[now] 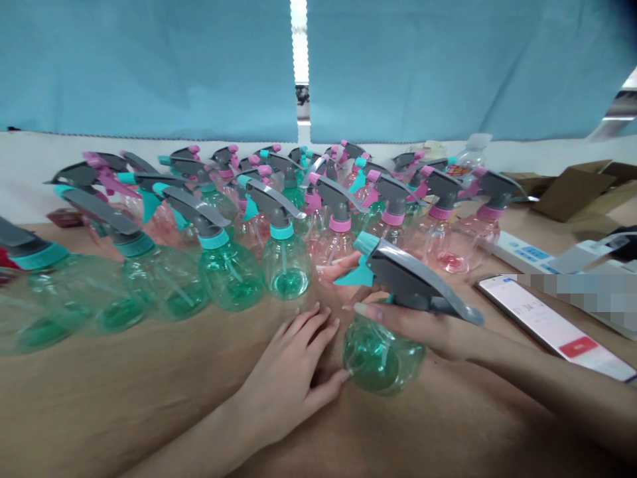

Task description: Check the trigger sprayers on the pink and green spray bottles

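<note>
Blue cloth [174,66] behind, right hand [423,326] clasps a see-through green spray bottle [375,362], turquoise-nozzled; left hand [296,365] spreads over the table [149,378]; phone [550,325] digits blur!

- On the phone [547,325], we can make out digits that look like "01 34", but the last bit's too blurry
- Same screen has a red button [578,346], and we can't read any wording on it
- White strip [515,249] behind the phone: blue print, too smeared for us
- Clear bottle [474,157] at the back: red-and-yellow label [456,170], lettering illegible to us
</note>
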Demonstrator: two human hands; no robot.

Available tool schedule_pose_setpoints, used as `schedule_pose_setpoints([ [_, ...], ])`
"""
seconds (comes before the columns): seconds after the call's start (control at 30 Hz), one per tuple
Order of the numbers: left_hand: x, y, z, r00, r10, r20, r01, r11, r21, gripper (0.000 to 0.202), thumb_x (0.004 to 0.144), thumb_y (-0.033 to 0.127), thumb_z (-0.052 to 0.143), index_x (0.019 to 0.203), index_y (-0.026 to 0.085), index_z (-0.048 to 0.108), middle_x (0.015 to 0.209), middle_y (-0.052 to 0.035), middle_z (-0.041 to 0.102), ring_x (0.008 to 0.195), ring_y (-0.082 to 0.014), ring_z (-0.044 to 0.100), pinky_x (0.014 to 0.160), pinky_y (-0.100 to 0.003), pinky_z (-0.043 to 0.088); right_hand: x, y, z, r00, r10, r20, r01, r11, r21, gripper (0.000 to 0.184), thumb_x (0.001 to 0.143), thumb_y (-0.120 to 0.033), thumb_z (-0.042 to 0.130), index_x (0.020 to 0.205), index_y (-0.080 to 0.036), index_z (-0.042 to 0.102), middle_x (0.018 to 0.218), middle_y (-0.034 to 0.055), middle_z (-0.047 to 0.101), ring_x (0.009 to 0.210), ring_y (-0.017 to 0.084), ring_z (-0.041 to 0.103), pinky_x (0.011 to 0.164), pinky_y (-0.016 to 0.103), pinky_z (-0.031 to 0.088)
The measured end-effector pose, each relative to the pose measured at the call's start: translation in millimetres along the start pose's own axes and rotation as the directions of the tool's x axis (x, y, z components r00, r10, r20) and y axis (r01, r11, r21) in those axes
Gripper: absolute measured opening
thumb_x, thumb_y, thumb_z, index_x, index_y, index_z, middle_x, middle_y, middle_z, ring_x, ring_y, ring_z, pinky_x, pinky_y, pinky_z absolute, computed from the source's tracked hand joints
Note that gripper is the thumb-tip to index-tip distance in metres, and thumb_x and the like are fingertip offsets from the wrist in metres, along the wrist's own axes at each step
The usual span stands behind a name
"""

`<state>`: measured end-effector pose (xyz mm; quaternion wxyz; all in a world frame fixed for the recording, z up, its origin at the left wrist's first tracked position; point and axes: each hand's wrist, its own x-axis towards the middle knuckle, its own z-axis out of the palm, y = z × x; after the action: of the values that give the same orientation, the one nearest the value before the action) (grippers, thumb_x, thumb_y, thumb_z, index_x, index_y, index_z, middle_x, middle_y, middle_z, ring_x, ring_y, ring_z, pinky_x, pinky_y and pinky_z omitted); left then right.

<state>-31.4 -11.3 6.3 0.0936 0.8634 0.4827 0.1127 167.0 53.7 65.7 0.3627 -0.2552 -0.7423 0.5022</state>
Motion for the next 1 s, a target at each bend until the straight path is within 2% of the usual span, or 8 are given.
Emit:
schedule_pose_setpoints([
  [0.13, 0.3, -0.9, 0.8, 1.000, 0.003, 0.000, -0.003, 1.000, -0.005, 0.055, 0.092, 0.043, 0.056, 0.136, 0.011, 0.047, 0.141, -0.0168, 0.047, 0.132, -0.0326, 0.038, 0.105, -0.051, 0.037, 3.1, -3.7, 1.8, 0.999, -0.046, 0.001, 0.046, 0.999, -0.003, 0.005, 0.079, -0.027, 0.062, 0.079, -0.023, 0.065, 0.070, -0.0013, 0.064, 0.069, 0.014, 0.063, 0.065, 0.026, 0.055],
  [0.33, 0.4, -0.3, -0.2, 1.000, -0.001, -0.011, 0.000, 1.000, -0.018, 0.052, 0.091, 0.041, 0.057, 0.135, 0.014, 0.048, 0.141, -0.0157, 0.048, 0.132, -0.0330, 0.040, 0.104, -0.052, 0.037, 2.9, -4.0, 2.2, 0.999, -0.047, -0.021, 0.047, 0.999, 0.004, 0.005, 0.077, -0.024, 0.062, 0.073, -0.022, 0.066, 0.071, -0.0019, 0.066, 0.070, 0.013, 0.065, 0.066, 0.024, 0.056],
  [0.5, 1.4, -0.2, -0.8, 1.000, 0.003, -0.022, -0.003, 1.000, -0.024, 0.051, 0.090, 0.041, 0.058, 0.133, 0.015, 0.050, 0.139, -0.0156, 0.050, 0.130, -0.0331, 0.042, 0.103, -0.051, 0.038, -0.1, -2.1, 0.1, 0.999, -0.037, -0.004, 0.037, 0.999, -0.001, 0.007, 0.080, -0.025, 0.063, 0.081, -0.024, 0.069, 0.078, -0.0014, 0.069, 0.077, 0.015, 0.068, 0.070, 0.026, 0.057],
  [0.6, 1.3, -0.6, -0.6, 1.000, 0.004, -0.029, -0.005, 1.000, -0.024, 0.051, 0.090, 0.041, 0.058, 0.133, 0.016, 0.049, 0.139, -0.0150, 0.050, 0.130, -0.0332, 0.042, 0.103, -0.052, 0.039, -1.2, -1.6, -1.2, 1.000, -0.003, -0.015, 0.003, 0.999, -0.035, 0.006, 0.081, -0.028, 0.065, 0.082, -0.024, 0.069, 0.082, -0.0009, 0.070, 0.077, 0.015, 0.068, 0.069, 0.025, 0.057],
  [0.77, 1.5, 0.5, -1.7, 1.000, -0.005, 0.004, 0.005, 1.000, -0.010, 0.052, 0.091, 0.040, 0.058, 0.134, 0.011, 0.049, 0.141, -0.0171, 0.048, 0.132, -0.0338, 0.039, 0.104, -0.052, 0.037, -2.9, 0.9, -1.3, 0.999, 0.004, -0.042, -0.005, 1.000, -0.026, 0.010, 0.081, -0.033, 0.067, 0.076, -0.023, 0.066, 0.076, -0.0022, 0.068, 0.073, 0.013, 0.068, 0.065, 0.023, 0.056],
  [1.0, 1.4, -0.2, -0.4, 1.000, -0.007, -0.002, 0.007, 1.000, -0.012, 0.051, 0.091, 0.040, 0.058, 0.134, 0.014, 0.049, 0.142, -0.0156, 0.047, 0.132, -0.0331, 0.039, 0.104, -0.052, 0.037, -6.3, -4.3, 1.8, 0.987, 0.138, -0.089, -0.141, 0.990, -0.028, 0.014, 0.079, -0.038, 0.066, 0.075, -0.025, 0.067, 0.071, -0.0026, 0.066, 0.064, 0.013, 0.065, 0.059, 0.025, 0.054],
])
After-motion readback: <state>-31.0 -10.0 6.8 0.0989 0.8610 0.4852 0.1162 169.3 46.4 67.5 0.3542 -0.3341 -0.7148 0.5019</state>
